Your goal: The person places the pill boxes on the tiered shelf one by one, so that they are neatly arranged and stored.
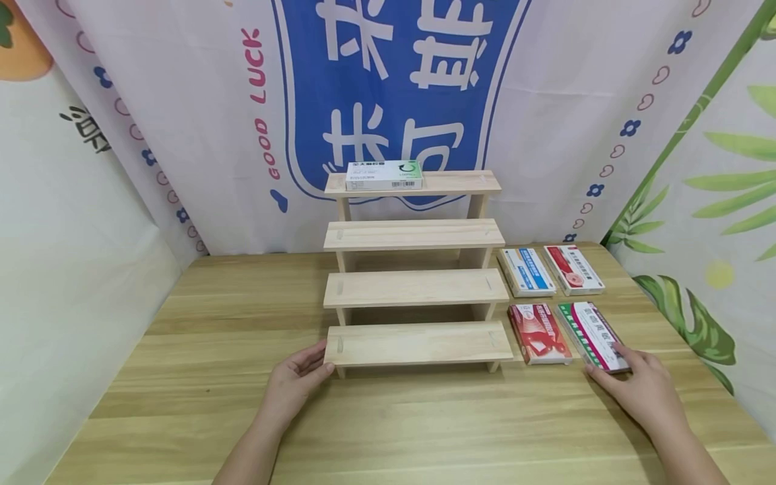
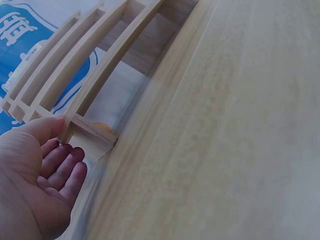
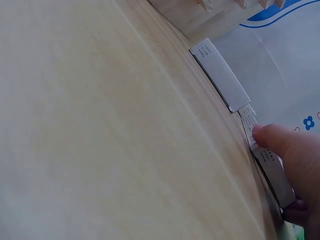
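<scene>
A pale wooden stepped display rack (image 1: 418, 343) with several tiers stands mid-table. My left hand (image 1: 297, 380) is at the left end of its lowest step. In the left wrist view, that hand's thumb (image 2: 47, 127) lies on the board's end with the fingers curled beneath. My right hand (image 1: 645, 387) grips the near end of a white medicine box (image 1: 597, 337) with green and purple bands, thumb on one side and fingers on the other. The right wrist view shows the box's pale end (image 3: 275, 175) low against the tabletop.
A red medicine box (image 1: 539, 333) lies left of the gripped one. Behind them lie a blue-and-white box (image 1: 527, 273) and a white-and-red box (image 1: 574, 269). On the rack's top step sits a white-and-green box (image 1: 384, 175). A printed curtain (image 1: 545, 121) hangs behind the table (image 1: 424, 431).
</scene>
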Tool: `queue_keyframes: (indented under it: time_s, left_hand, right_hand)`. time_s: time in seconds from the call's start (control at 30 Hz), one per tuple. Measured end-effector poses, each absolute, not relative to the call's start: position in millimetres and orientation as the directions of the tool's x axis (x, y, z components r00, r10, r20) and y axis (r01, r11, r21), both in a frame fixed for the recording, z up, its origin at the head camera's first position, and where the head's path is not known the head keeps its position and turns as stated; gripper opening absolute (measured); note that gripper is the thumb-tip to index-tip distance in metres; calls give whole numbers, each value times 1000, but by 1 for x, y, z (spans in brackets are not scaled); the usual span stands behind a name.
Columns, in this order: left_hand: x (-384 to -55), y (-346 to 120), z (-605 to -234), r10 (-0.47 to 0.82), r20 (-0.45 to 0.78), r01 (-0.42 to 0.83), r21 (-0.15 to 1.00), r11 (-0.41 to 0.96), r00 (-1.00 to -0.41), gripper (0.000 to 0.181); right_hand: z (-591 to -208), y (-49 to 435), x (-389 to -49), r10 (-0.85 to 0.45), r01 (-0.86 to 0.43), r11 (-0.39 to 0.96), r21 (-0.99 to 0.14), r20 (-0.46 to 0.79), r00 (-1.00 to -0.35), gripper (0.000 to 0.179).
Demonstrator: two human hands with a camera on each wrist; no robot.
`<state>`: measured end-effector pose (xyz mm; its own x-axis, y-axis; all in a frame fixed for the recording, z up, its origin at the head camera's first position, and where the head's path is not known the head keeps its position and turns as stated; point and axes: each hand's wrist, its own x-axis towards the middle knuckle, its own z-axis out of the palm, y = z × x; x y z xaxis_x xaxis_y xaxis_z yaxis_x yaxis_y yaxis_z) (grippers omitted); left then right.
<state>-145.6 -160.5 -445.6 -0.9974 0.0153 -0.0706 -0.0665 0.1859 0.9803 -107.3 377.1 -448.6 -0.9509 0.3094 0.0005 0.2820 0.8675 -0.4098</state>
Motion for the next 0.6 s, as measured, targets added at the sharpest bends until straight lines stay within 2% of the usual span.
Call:
queue_keyframes:
  time_s: [0.4, 0.6]
  left_hand:
    - [-145, -161, -447, 18, -65, -60, 980, 191, -998, 49]
    - [-145, -161, -447, 10, -61, -58, 978, 202, -998, 49]
  right_hand:
    - [-431, 377, -115, 330, 286, 806, -518, -8, -944, 89]
    - [-407, 370, -128, 284, 187, 785, -591, 74, -956, 84]
